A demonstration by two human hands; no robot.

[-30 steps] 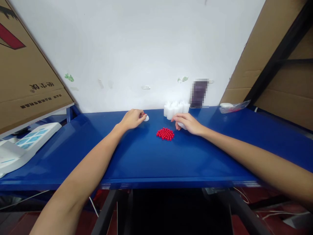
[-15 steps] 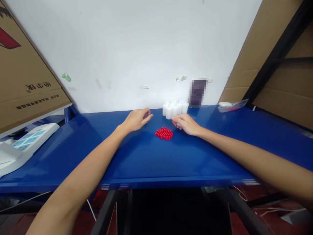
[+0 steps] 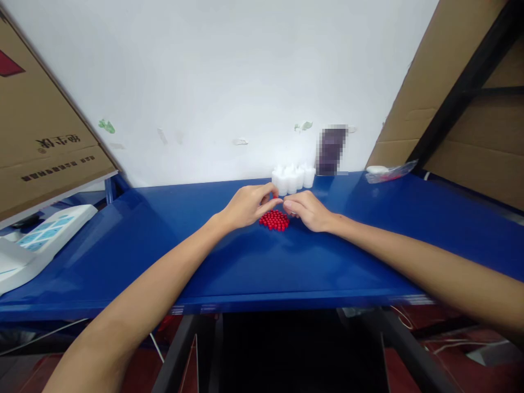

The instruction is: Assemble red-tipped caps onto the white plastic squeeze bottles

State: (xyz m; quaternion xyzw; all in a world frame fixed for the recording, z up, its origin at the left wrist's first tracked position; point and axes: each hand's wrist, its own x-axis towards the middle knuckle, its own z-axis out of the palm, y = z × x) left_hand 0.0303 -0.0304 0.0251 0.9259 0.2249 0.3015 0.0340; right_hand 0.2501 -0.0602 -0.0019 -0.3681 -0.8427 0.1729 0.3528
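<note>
- Centrally, the left hand [image 3: 249,207] bends its thumb and forefinger toward each other, clamped on a small red piece [image 3: 275,195] at the tips.
- Just beside it, the right hand [image 3: 308,211] curls its fingers together around a white piece [image 3: 293,213], mostly hidden, with only a glimpse showing below; its shape cannot be told.
- The fingertips of both hands nearly meet; whether they touch is too small to tell.
- On the near side of the fingertips, a cluster of red pieces [image 3: 274,221] lies on the blue bench [image 3: 262,267], partly covered by the hands.
- Just beyond the hands, a group of white bottles [image 3: 289,180] stands upright and close together near the wall [image 3: 229,82].
- Farther right, at the far edge, a clear plastic bag [image 3: 396,173] lies near a white object [image 3: 376,170].
- Well to the left sits a white device [image 3: 84,218] with light-blue panels.
- Outermost, a printed cardboard box [image 3: 45,103] leans at left, and a cardboard sheet [image 3: 405,120] stands at right.
</note>
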